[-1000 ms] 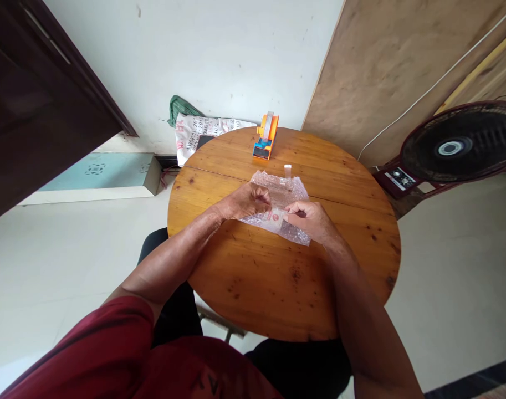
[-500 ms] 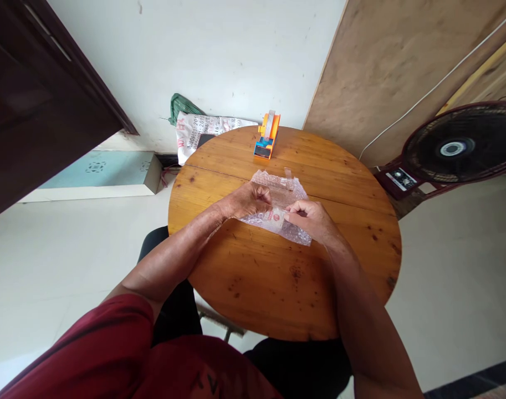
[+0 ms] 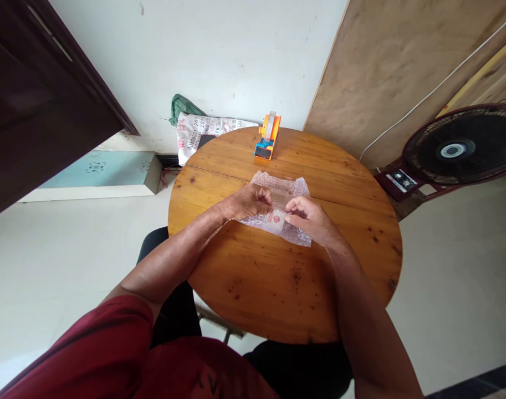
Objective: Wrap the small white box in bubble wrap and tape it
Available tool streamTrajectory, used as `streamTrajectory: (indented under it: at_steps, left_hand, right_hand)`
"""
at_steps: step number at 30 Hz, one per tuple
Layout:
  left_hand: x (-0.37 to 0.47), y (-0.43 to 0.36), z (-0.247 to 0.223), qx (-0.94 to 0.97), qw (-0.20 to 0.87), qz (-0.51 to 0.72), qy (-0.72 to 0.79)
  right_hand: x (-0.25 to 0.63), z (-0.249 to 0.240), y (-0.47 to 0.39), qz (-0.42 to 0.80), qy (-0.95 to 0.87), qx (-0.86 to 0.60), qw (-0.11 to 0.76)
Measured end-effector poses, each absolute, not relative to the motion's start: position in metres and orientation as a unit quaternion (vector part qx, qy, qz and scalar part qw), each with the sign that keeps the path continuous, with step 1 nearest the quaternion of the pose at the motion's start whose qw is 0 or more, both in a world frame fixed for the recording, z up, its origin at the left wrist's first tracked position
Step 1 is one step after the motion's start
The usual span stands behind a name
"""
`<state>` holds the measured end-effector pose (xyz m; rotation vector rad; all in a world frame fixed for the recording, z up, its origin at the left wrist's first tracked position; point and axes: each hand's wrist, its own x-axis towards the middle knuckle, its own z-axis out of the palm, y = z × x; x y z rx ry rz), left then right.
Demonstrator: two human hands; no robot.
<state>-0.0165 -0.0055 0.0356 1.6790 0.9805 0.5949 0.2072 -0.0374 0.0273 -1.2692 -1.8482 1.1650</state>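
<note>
Fingers [image 3: 265, 209] of left hand [image 3: 247, 201] nearly pinched, hold unclear, of right hand [image 3: 315, 220] slightly parted, bubble wrap [image 3: 282, 193] beneath

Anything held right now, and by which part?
Likely the clear rectangular red-printed plastic packet: left grip pinched at its left end; right grip at its right edge, hold unclear.

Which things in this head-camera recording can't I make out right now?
- Red print between the hands: head view, too small to read.
- Left hand's hold, if any: head view, hidden by its own curled fingers.
- Bubble wrap's left part: head view, covered by that hand.
- White sack's right part: head view, behind the table.
- Fan's far side: head view, cut by the right edge.
</note>
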Motion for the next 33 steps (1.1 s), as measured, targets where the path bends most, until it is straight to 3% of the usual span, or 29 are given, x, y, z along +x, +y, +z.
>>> streamTrajectory:
  at_steps: [5,14,24,33]
  left_hand:
    - [-0.017,-0.006,0.037,0.709,0.522,0.247,0.404]
    - [-0.016,-0.004,0.031,0.689,0.562,0.273,0.368]
    - [-0.016,-0.005,0.032,0.681,0.574,0.272,0.364]
    - [-0.021,-0.007,0.046,0.676,0.547,0.271,0.413]
  right_hand:
    - [0.206,0.032,-0.041,0.291,-0.799,-0.412,0.325]
    - [0.199,0.035,-0.047,0.086,-0.883,-0.371,0.274]
    - [0.191,0.047,-0.059,0.074,-0.900,-0.374,0.213]
    - [0.193,0.039,-0.053,0.076,-0.900,-0.367,0.222]
